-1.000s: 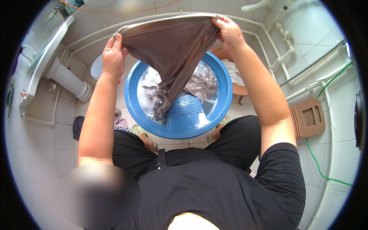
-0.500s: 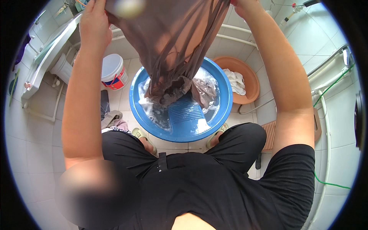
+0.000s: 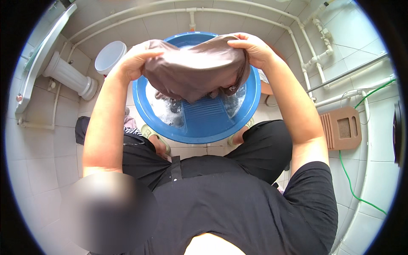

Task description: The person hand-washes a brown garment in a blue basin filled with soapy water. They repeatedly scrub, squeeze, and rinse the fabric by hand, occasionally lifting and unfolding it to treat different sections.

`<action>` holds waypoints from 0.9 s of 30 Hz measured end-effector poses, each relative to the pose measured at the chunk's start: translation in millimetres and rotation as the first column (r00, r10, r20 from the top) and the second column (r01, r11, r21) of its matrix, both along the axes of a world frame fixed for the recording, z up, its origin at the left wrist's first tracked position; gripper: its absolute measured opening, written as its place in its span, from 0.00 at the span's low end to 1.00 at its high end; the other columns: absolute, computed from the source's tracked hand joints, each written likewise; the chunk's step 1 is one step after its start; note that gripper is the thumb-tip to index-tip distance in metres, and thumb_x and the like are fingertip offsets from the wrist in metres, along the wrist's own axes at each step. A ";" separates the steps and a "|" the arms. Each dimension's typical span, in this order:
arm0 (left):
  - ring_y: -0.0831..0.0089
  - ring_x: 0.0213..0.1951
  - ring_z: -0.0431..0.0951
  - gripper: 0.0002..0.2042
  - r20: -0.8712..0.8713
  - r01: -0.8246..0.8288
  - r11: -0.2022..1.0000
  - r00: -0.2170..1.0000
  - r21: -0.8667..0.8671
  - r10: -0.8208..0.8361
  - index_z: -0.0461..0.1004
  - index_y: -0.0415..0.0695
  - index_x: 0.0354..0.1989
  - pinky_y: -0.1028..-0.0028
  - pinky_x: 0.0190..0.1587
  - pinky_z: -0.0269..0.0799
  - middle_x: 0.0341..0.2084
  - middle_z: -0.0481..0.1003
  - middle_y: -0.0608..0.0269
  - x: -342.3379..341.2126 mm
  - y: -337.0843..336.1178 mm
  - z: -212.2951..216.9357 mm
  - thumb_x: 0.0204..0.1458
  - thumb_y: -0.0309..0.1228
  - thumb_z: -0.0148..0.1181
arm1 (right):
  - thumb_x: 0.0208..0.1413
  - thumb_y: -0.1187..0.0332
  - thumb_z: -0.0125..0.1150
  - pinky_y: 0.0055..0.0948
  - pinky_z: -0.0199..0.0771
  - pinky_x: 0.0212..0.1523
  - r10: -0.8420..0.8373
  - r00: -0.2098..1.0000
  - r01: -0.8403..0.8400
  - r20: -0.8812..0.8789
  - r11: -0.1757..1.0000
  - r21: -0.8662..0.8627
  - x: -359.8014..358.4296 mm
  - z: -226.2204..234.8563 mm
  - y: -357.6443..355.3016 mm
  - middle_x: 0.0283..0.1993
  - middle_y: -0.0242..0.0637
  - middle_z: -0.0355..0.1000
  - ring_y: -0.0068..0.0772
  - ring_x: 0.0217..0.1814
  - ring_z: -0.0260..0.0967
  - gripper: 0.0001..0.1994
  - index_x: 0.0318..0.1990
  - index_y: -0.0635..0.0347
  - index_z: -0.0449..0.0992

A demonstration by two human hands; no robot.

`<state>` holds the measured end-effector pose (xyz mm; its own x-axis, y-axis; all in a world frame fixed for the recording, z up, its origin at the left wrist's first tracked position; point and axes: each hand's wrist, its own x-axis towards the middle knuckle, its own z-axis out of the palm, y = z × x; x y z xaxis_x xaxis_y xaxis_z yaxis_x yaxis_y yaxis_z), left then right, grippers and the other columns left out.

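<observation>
A wet, grey-brown thin garment (image 3: 193, 68) is stretched between my two hands above a round blue washtub (image 3: 196, 138). My left hand (image 3: 138, 60) is closed on its left edge, the thumb lying over the cloth. At the opposite edge, my right hand (image 3: 250, 50) pinches the cloth between thumb and fingers. The garment sags in the middle, and its lower folds hang close over the tub; whether they touch the water I cannot tell. Below it, a ribbed washboard slope (image 3: 207, 114) shows in the tub, with suds (image 3: 163, 111) beside it.
A white bucket (image 3: 110, 57) stands beyond my left arm, near a white pedestal (image 3: 70, 76). Clothes (image 3: 130, 123) lie on the floor at the left. A brown washboard (image 3: 340, 128) leans by the right wall. White pipes (image 3: 191, 19) run along the walls. An orange basin (image 3: 265, 88) is mostly hidden.
Both hands have come down and nearer the tub with the garment. It hung long from raised hands before; now it is bunched and low. The view has shifted too.
</observation>
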<state>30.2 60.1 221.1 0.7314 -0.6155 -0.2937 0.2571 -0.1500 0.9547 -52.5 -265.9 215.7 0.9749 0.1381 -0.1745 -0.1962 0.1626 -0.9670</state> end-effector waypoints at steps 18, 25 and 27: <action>0.71 0.47 0.70 0.21 -0.105 -0.029 0.978 0.993 0.205 0.051 0.62 0.42 0.55 0.70 0.49 0.67 0.48 0.69 0.59 -35.4 -5.4 -137.4 0.53 0.31 0.53 | 0.48 0.54 0.54 0.34 0.69 0.41 -0.236 0.962 0.013 -0.136 0.538 -0.843 -15.9 -140.2 -11.8 0.36 0.47 0.73 0.41 0.39 0.72 0.18 0.40 0.58 0.75; 0.66 0.48 0.70 0.26 -0.169 -0.552 0.833 0.818 0.037 0.550 0.52 0.35 0.59 0.67 0.49 0.68 0.51 0.65 0.51 -60.7 6.9 -170.4 0.51 0.25 0.51 | 0.46 0.61 0.52 0.35 0.68 0.42 -0.085 0.994 -0.020 -0.072 0.503 -0.864 -23.2 -151.8 -18.7 0.36 0.50 0.72 0.43 0.39 0.71 0.16 0.38 0.63 0.75; 0.65 0.49 0.70 0.26 -0.168 -0.545 0.837 0.822 0.044 0.544 0.51 0.35 0.59 0.67 0.49 0.68 0.51 0.64 0.50 -67.6 12.0 -162.8 0.51 0.24 0.51 | 0.49 0.62 0.51 0.34 0.71 0.37 -0.203 0.960 -0.005 -0.191 0.672 -0.740 -25.2 -151.1 -29.2 0.33 0.46 0.74 0.39 0.35 0.73 0.15 0.38 0.62 0.76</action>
